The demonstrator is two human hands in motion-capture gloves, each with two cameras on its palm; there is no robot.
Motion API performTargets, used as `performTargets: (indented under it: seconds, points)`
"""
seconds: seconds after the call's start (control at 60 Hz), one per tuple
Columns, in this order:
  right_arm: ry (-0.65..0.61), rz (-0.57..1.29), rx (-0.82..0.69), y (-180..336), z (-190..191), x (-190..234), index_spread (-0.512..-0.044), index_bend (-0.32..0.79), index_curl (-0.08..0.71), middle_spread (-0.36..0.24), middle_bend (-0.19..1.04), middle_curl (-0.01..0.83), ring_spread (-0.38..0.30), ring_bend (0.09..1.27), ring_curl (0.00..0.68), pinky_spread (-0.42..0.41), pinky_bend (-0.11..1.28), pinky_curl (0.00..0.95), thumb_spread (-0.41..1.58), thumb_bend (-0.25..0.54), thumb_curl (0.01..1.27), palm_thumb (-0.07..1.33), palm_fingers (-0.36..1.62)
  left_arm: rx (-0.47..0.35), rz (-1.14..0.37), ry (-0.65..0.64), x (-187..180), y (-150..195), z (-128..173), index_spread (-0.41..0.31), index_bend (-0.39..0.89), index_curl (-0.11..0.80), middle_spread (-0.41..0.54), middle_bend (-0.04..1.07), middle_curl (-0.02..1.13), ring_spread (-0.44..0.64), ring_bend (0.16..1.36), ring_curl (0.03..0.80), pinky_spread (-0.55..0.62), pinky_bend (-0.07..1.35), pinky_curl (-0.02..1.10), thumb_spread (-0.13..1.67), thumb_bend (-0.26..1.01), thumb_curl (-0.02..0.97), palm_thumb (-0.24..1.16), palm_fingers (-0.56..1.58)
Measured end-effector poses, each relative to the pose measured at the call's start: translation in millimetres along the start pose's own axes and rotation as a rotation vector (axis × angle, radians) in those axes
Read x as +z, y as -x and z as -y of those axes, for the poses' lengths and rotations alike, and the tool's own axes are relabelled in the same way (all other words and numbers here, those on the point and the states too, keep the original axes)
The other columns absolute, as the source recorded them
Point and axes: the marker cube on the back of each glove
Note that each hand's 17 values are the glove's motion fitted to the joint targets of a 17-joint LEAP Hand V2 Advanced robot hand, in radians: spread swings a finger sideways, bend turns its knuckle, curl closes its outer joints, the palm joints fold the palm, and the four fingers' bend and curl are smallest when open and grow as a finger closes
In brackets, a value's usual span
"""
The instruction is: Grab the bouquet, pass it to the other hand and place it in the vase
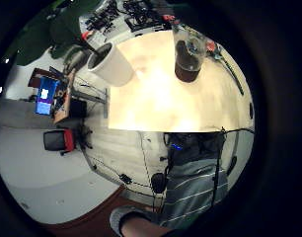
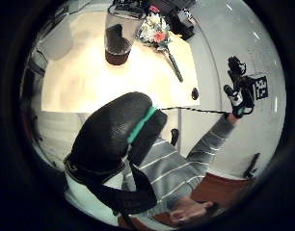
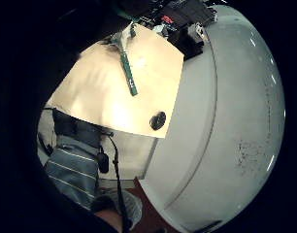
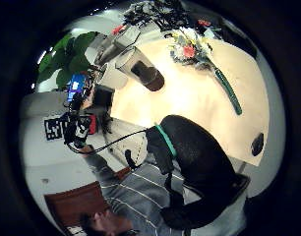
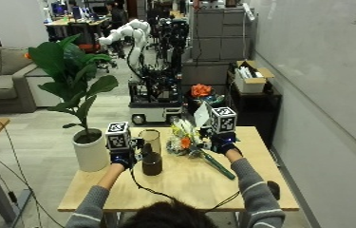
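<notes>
Both gloved hands, left [image 5: 123, 159] and right [image 5: 226, 145], hover raised with grips impossible to tell, above a pale wooden table [image 5: 183, 190] where the green-stemmed bouquet [image 5: 193, 142] lies right of the tall, dark-bottomed glass vase [image 5: 150, 153].

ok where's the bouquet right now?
In the outside view the bouquet lies on the table, right of the glass vase, its green stem pointing toward the person, below the raised right hand.
</notes>
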Motion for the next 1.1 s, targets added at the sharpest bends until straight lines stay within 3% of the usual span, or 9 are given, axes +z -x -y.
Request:
performTargets:
  seconds: [0.05,0.117,0.3,0.5,0.634,0.85,1.101]
  points:
    - [0.008,0.006,0.000,-2,1,2,-0.222,0.06,0.017,0.071,0.18,0.055,0.110,0.32,0.070,0.187,0.57,0.159,0.57,0.193,0.07,0.32,0.22,-0.010,-0.018,0.019,5,4,3,0.003,0.13,0.054,0.142,0.18,0.06,0.20,0.45,0.108,0.23,0.36,0.10,0.52,0.03,0.052,0.09,0.29]
    - [0.017,0.019,-0.005,-3,1,4,-0.279,0.08,0.041,0.084,0.20,0.095,0.144,0.35,0.110,0.238,0.62,0.214,0.78,0.188,0.10,0.35,0.17,-0.038,-0.018,0.022,14,14,8,0.007,0.14,0.089,0.187,0.18,0.11,0.26,0.49,0.150,0.30,0.38,0.15,0.70,0.02,0.083,0.10,0.26]
    - [0.016,0.047,-0.027,-2,12,3,-0.340,0.11,0.085,0.095,0.21,0.175,0.180,0.41,0.164,0.293,0.66,0.270,1.04,0.140,0.15,0.38,0.13,-0.059,0.010,0.005,25,21,14,0.010,0.15,0.162,0.237,0.19,0.18,0.35,0.53,0.193,0.38,0.39,0.21,0.94,-0.02,0.149,0.11,0.22]
    - [0.005,0.071,-0.031,8,17,0,-0.354,0.11,0.117,0.091,0.20,0.230,0.179,0.45,0.205,0.296,0.69,0.305,1.13,0.077,0.19,0.40,0.13,-0.029,0.004,-0.001,15,4,5,0.011,0.16,0.218,0.252,0.19,0.23,0.37,0.55,0.216,0.40,0.39,0.25,1.01,-0.02,0.199,0.11,0.20]
    - [-0.013,0.051,-0.018,10,9,-3,-0.353,0.11,0.131,0.088,0.20,0.257,0.177,0.47,0.225,0.293,0.71,0.323,1.16,0.039,0.21,0.42,0.12,-0.020,0.020,-0.040,25,3,37,0.016,0.15,0.244,0.255,0.19,0.26,0.38,0.55,0.228,0.40,0.39,0.27,1.03,-0.02,0.222,0.11,0.19]
    - [0.001,0.048,0.016,8,2,-8,-0.346,0.11,0.147,0.087,0.20,0.288,0.171,0.48,0.244,0.291,0.74,0.340,1.17,-0.012,0.24,0.45,0.13,-0.029,0.141,-0.103,19,-17,48,0.014,0.12,0.248,0.260,0.19,0.29,0.38,0.58,0.249,0.40,0.41,0.30,1.05,-0.02,0.243,0.11,0.15]
    - [0.038,0.017,0.047,16,14,-14,-0.315,0.10,0.150,0.094,0.22,0.317,0.158,0.49,0.265,0.288,0.76,0.350,1.18,-0.013,0.26,0.47,0.17,-0.035,0.115,-0.148,4,-43,74,0.002,0.12,0.240,0.252,0.19,0.31,0.31,0.64,0.273,0.39,0.45,0.32,1.05,-0.02,0.260,0.11,0.16]
